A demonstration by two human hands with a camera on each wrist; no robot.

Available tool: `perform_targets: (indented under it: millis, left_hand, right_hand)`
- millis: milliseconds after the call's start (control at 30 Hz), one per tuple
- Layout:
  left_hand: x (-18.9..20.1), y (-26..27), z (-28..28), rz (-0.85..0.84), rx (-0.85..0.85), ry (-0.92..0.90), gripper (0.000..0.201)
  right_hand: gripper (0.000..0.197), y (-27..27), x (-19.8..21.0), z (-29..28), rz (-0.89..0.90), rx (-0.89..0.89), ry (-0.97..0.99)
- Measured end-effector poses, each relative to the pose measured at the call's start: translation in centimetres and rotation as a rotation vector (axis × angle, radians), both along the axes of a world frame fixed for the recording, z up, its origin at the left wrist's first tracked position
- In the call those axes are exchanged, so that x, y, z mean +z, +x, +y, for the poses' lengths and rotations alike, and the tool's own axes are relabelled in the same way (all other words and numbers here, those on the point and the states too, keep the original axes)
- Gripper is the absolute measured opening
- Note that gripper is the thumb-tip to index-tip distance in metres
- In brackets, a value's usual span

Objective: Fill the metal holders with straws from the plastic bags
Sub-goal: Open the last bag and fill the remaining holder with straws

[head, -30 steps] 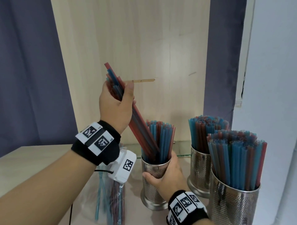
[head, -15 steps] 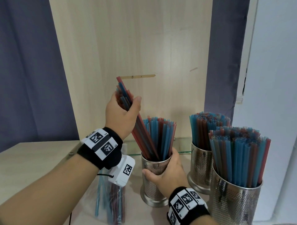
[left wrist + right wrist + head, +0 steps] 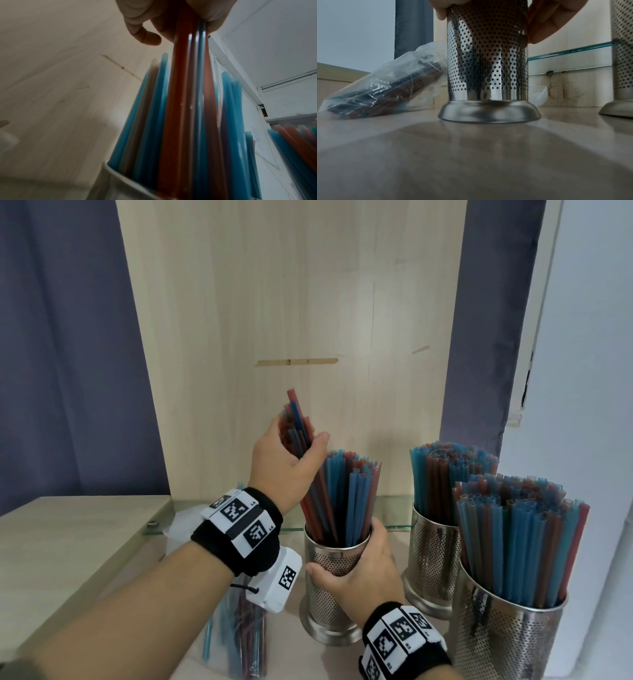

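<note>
My left hand (image 3: pixel 291 460) grips a bundle of red and blue straws (image 3: pixel 298 422) near their tops; their lower ends stand inside the left perforated metal holder (image 3: pixel 329 604), among the straws it holds. In the left wrist view the gripped straws (image 3: pixel 187 94) run down into the holder's rim (image 3: pixel 120 175). My right hand (image 3: pixel 359 573) is wrapped round that holder's upper wall, and the holder (image 3: pixel 488 60) stands upright on the table. A clear plastic bag of straws (image 3: pixel 239 635) lies left of the holder, partly under my left wrist, and the bag (image 3: pixel 385 88) shows in the right wrist view.
Two more metal holders (image 3: pixel 435 563) (image 3: pixel 507 642) packed with straws stand to the right. A glass shelf edge (image 3: pixel 394 527) and a wooden back panel (image 3: pixel 291 302) run behind. A raised wooden ledge (image 3: pixel 68 535) lies left, a white wall (image 3: pixel 589 405) right.
My left hand has come down and rightward with the bundle, pushing the straws deeper into the left holder. My right hand has stayed on the holder.
</note>
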State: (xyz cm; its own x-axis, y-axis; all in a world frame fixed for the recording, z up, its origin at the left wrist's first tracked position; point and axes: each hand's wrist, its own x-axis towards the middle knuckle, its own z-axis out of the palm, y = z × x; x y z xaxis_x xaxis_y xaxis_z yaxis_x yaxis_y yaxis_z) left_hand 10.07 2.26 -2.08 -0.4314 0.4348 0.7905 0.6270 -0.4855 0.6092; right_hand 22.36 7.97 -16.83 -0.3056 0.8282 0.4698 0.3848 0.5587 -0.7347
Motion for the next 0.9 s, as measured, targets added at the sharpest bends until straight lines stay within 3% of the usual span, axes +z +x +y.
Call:
perform_targets:
  millis: [133, 300, 400, 600, 700, 800, 900]
  left_hand:
    - [-0.4, -0.5, 0.6, 0.003, -0.001, -0.058, 0.015]
    - [-2.4, -0.7, 1.2, 0.111, 0.006, -0.283, 0.015]
    - [-3.9, -1.2, 1.4, 0.056, 0.056, -0.298, 0.022]
    - [-3.8, -1.4, 1.7, 0.085, 0.043, -0.261, 0.041]
    - [-3.7, -1.5, 1.6, 0.097, 0.002, -0.209, 0.075]
    - [-3.6, -2.3, 1.6, 0.25, 0.059, -0.183, 0.096]
    - [-3.5, -2.8, 1.5, 0.466, 0.174, -0.189, 0.071]
  right_hand:
    - [0.112, 0.0, 0.0, 0.0, 0.004, 0.002, 0.008]
    - [0.116, -0.1, 0.0, -0.1, -0.009, -0.002, 0.011]
    - [0.115, -0.1, 0.0, -0.1, -0.013, -0.005, 0.013]
    - [0.115, -0.1, 0.0, -0.1, -0.021, -0.007, 0.013]
    - [0.117, -0.1, 0.1, 0.0, -0.016, 0.001, 0.005]
    - [0.118, -0.1, 0.1, 0.0, -0.02, 0.001, -0.005]
    - [0.118, -0.2, 0.0, 0.1, -0.022, -0.003, -0.008]
